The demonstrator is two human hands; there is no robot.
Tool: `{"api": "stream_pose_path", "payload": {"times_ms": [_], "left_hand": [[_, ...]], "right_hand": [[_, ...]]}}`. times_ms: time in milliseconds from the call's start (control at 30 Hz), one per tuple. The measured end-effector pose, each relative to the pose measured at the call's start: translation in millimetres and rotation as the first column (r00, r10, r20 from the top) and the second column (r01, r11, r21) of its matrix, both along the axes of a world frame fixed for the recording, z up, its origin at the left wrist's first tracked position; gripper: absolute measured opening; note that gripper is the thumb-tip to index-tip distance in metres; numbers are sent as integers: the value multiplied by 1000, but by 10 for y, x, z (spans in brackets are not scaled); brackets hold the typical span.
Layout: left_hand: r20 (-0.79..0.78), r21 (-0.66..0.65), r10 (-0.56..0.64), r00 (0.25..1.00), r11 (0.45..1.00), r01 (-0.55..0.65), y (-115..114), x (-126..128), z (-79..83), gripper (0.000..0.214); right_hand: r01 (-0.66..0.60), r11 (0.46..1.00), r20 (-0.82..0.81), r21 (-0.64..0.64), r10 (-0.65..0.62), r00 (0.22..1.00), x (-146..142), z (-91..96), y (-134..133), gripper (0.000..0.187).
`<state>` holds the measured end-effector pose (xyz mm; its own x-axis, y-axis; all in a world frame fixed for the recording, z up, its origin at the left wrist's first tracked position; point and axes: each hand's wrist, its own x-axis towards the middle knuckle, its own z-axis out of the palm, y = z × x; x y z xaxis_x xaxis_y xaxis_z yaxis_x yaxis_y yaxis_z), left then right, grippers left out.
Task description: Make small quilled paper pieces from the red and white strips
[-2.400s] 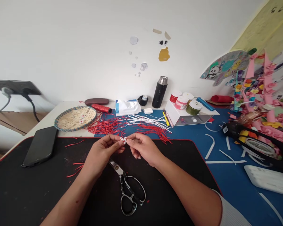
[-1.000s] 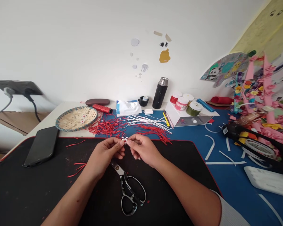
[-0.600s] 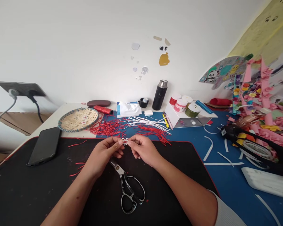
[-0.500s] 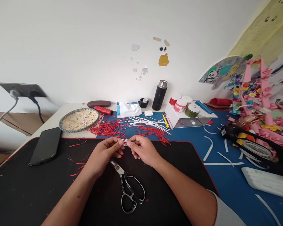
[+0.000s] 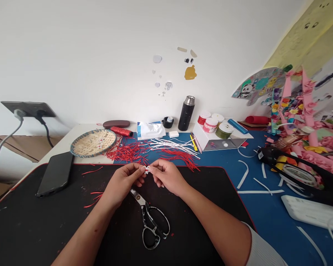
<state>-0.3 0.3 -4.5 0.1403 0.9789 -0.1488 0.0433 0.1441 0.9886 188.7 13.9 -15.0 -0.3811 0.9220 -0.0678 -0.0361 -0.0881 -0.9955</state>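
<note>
Between my two hands is a small white knotted cord flower (image 5: 147,170) with a red centre. My left hand (image 5: 128,177) pinches its left side between thumb and forefinger. From the right, my right hand (image 5: 165,173) pinches the other side in the same way. Large scissors (image 5: 150,218) with worn black-and-silver handles lie on the black mat (image 5: 194,229) below, their blade tips hidden by my left hand. Beyond my fingers lie a heap of red cords (image 5: 129,152), white cords (image 5: 173,146) and a fan of more red cords (image 5: 183,158).
A woven basket (image 5: 93,143) holding small pieces stands back left, with a phone (image 5: 56,173) in front of it. A red thread spool (image 5: 121,131), black flask (image 5: 187,113) and white box (image 5: 224,142) topped with ribbon rolls line the back. Paper strips (image 5: 261,192) lie at right.
Both hands keep their pinch on the little flower, which appears slightly turned between the fingers. The whole view has shifted a little; the scissors and cords lie as before.
</note>
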Motion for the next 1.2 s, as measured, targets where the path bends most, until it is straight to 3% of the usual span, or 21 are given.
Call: {"api": "stream_pose_path", "payload": {"times_ms": [500,900,1200], "left_hand": [[-75,46,18,997,999,-14,5,44,21,44],[-91,76,71,993,995,-64,-20,79,94,44],[-14,34,0,1000,999,1,-11,35,42,40]], "right_hand": [[-13,999,68,43,10,998,18,-32,20,23],[10,1000,32,7,-10,999,-1,-12,1,30],[19,999,56,33,-21,998,11,-19,5,26]]}}
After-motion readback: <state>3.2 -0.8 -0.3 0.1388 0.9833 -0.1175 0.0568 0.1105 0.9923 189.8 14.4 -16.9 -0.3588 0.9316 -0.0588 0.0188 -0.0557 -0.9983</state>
